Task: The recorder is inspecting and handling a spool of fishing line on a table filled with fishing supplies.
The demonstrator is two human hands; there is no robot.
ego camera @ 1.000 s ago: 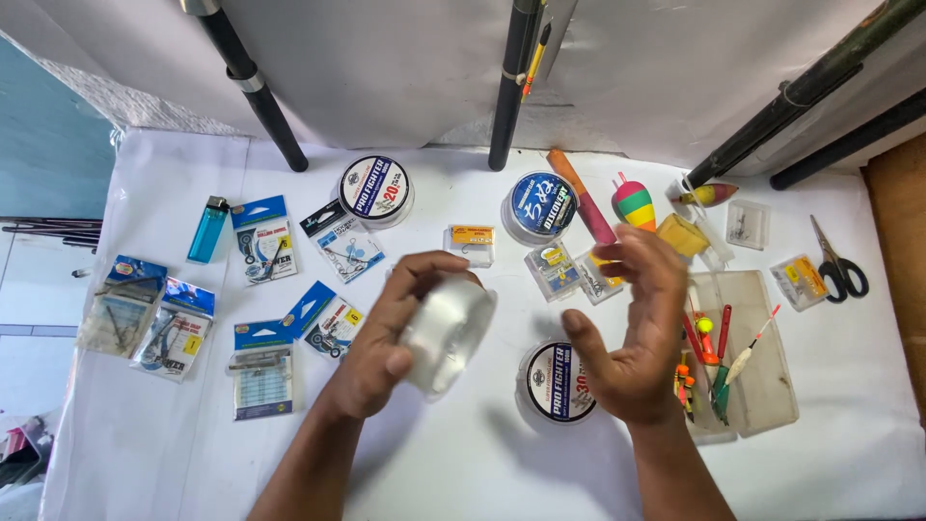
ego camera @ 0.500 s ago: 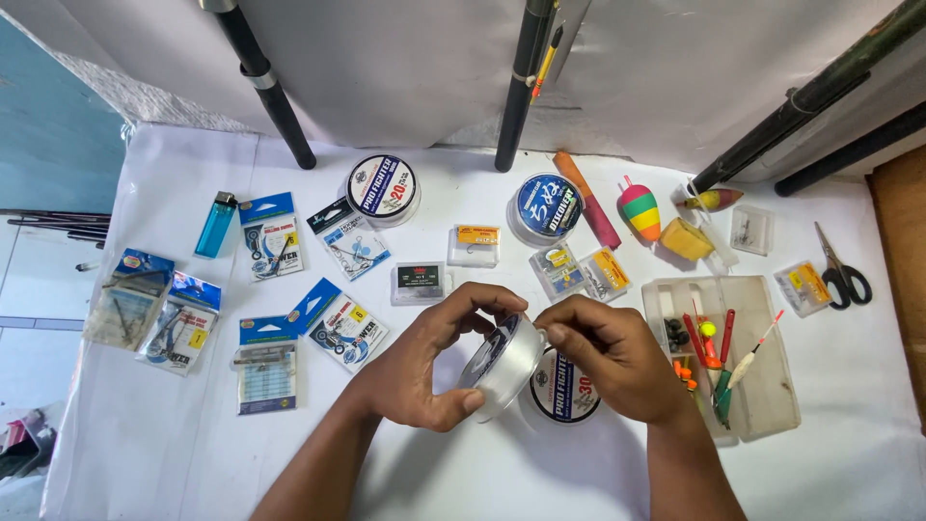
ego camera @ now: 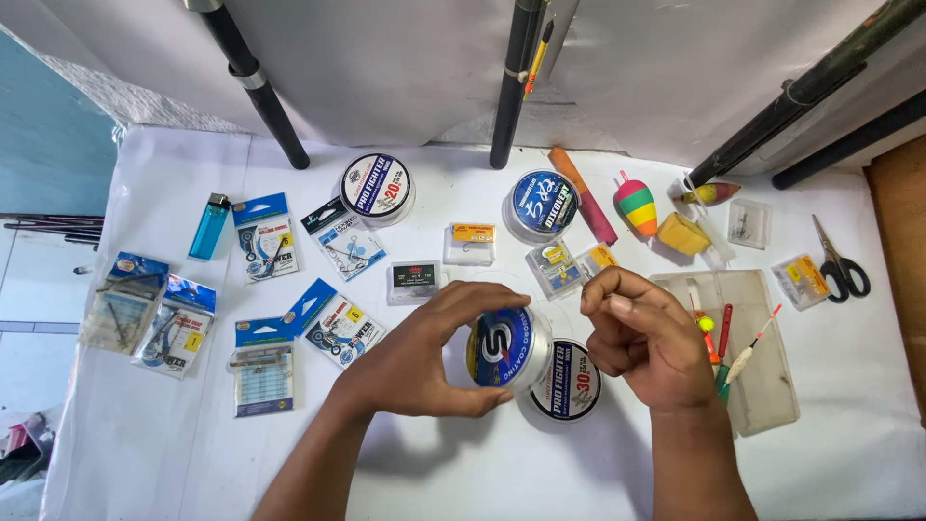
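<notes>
My left hand (ego camera: 415, 362) grips a clear round spool of fishing line (ego camera: 506, 347) with a blue label, held on edge above the white table (ego camera: 174, 453). My right hand (ego camera: 641, 338) is just right of the spool, fingers curled and pinched together near its rim; whether it holds the thin line is too fine to tell. Another spool with a white and blue label (ego camera: 569, 386) lies flat on the table right under my hands.
Two more line spools (ego camera: 376, 185) (ego camera: 542, 205), several hook packets (ego camera: 265, 236), a blue lighter (ego camera: 208, 226), a striped float (ego camera: 635, 205), a clear tray of floats (ego camera: 762, 376) and scissors (ego camera: 841, 265) lie around. Dark rods (ego camera: 256, 82) lean at the back.
The spool has turned so its blue label faces me. My right hand has come off the spool and now sits beside it with pinched fingers.
</notes>
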